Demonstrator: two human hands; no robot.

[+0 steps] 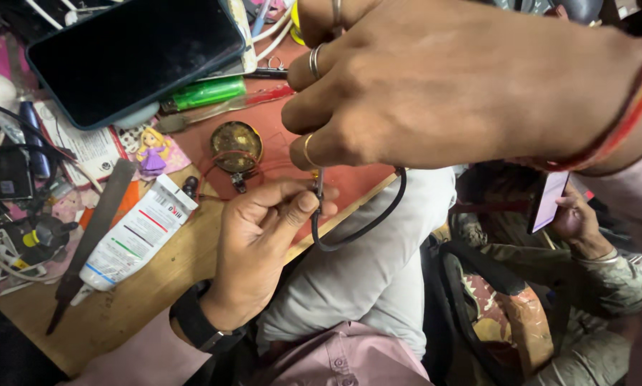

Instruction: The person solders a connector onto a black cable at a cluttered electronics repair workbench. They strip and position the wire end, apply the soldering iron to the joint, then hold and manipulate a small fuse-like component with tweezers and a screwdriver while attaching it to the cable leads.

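Note:
My left hand (264, 239) pinches the end of a thin black cable (364, 225) between thumb and fingers at the wooden bench edge; the cable loops down over my lap. My right hand (435, 86), with rings on its fingers and red threads at the wrist, hovers close to the camera and grips a thin metal tool (320, 184) that points down onto the cable end. What lies in the right hand above the tip is hidden by the fingers.
A dark tablet (131, 53), a green lighter (206, 93), a round brass tin (236, 148), a white glue tube (138, 236), a flat file (92, 239) and a small doll figure (151, 151) lie on the bench. Another person's hand (574, 218) holds a phone (547, 201) at right.

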